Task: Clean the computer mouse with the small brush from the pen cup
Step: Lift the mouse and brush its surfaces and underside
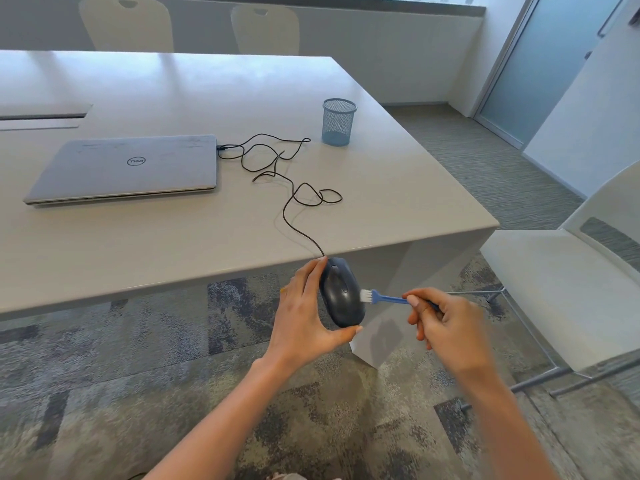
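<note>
Mouse-cleaning is already well underway: the person's left hand (304, 306) is gripping the dark, rounded plastic computer mouse (341, 294) in the air just off the near edge of the pale grey table (173, 237), while the right hand (440, 320) is pinching the small blue-handled, white-bristled brush (381, 297) with its bristles touching the mouse's right side. The blue mesh pen cup (338, 122) is standing well apart and appears empty, so what seems left is more brushing and putting things back. Open floor is giving the hands room, though the tangled black cord (287, 174) is tethering the mouse to the closed silver laptop (128, 168), and a white chair (571, 271) is sitting near on the right.
</note>
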`<control>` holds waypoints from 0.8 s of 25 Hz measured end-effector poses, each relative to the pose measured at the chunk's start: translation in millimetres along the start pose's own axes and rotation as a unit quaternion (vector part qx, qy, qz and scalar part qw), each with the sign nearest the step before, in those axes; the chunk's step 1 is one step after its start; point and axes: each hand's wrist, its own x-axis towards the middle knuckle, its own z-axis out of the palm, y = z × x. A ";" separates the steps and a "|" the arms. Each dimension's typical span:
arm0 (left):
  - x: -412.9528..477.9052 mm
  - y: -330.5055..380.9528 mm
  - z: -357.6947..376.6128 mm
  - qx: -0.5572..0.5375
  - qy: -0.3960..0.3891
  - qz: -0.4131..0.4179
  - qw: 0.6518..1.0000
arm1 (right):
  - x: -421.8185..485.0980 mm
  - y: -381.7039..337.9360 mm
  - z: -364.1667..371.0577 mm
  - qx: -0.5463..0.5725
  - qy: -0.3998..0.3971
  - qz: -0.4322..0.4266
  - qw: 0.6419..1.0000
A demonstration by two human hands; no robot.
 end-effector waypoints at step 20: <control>-1.8 2.5 4.2 0.003 -0.013 0.018 1.000 | -27.9 -4.5 6.5 -0.018 -0.067 -0.210 0.975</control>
